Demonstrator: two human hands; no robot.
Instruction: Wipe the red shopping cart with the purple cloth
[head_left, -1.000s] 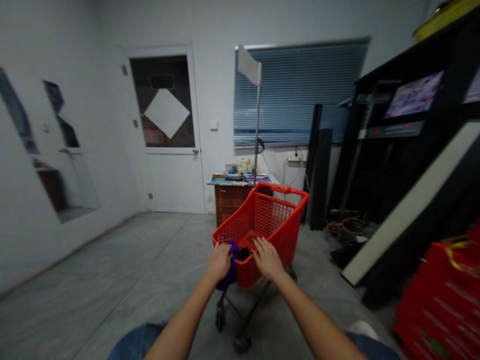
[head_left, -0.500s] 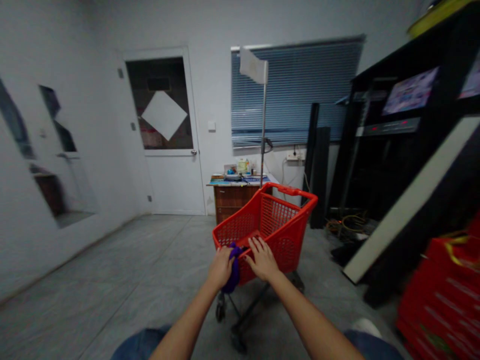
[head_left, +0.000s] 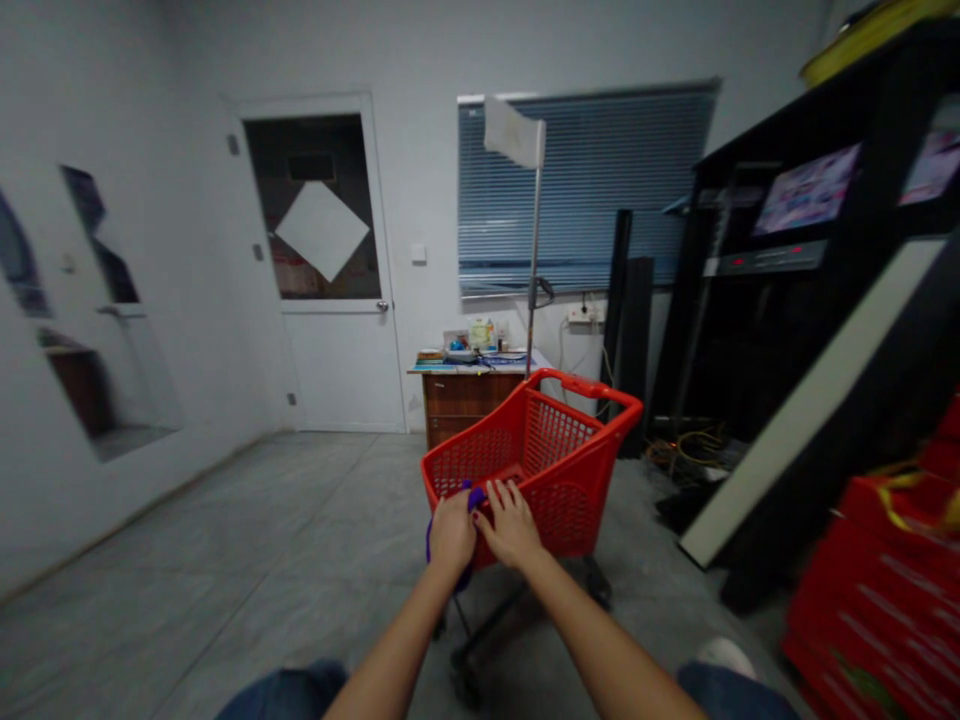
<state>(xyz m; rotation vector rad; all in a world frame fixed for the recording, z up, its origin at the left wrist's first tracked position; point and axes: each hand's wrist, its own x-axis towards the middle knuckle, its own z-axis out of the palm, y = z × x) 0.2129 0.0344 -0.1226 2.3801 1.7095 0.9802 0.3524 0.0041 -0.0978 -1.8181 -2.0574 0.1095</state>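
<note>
Both arms reach forward and slightly inward from the bottom of the view, elbows nearly straight, forearms converging on the near rim of a red shopping cart (head_left: 559, 480). The left hand (head_left: 452, 533) is closed over the rim, knuckles up, and a purple cloth (head_left: 430, 545) loops around it, showing beside the hand's outer edge and again at its fingers; how the cloth is wrapped is hidden. The right hand (head_left: 511, 524) sits just beside the left, its fingers (head_left: 501, 497) curled down over the same rim in a grip. The cart stands on a grey floor (head_left: 247, 530) directly ahead, its mesh basket empty of anything visible apart from the cloth, and its dark wheeled frame shows beneath the hands. A metal pole (head_left: 534, 270) carrying a white flag (head_left: 514, 132) rises behind the basket; whether it is attached is unclear. Further back stands a wooden drawer cabinet (head_left: 457, 398) whose tabletop (head_left: 465, 368) holds assorted small items, beside a white door (head_left: 337, 370) and a window with blue blinds (head_left: 585, 190). On the right are a black shelf unit (head_left: 780, 300) and red crates (head_left: 877, 600).
</note>
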